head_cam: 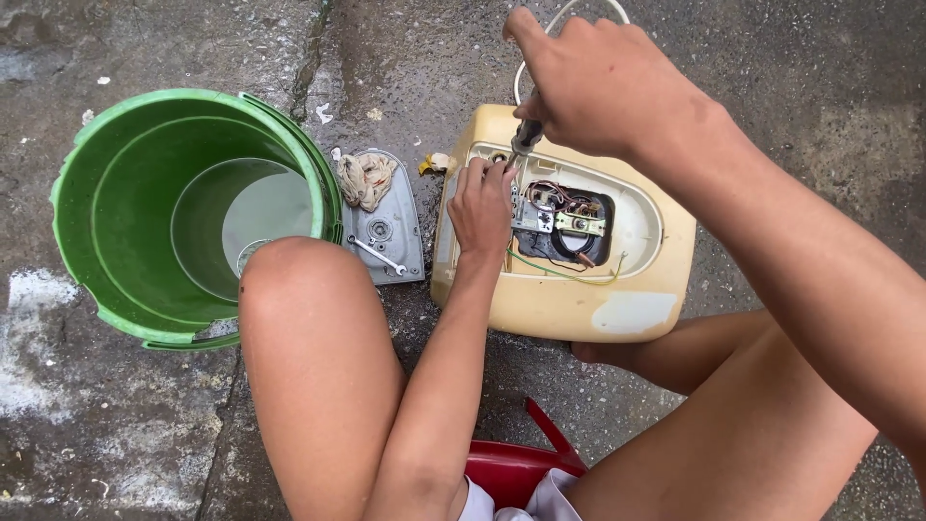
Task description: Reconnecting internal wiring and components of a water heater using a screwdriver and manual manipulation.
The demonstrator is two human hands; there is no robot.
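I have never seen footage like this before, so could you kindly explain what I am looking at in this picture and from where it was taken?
The single picture comes from a camera worn on a person's head, looking down at their own bare hands and knees as they sit low over wet concrete ground. The right hand grips a dark-handled screwdriver, pointed down into a cream plastic appliance casing whose opening shows wires and switch parts. The left hand rests on the casing's edge beside the tool tip. To the left stands a green plastic bucket. Between them lies a grey metal plate carrying a small spanner and a crumpled rag.
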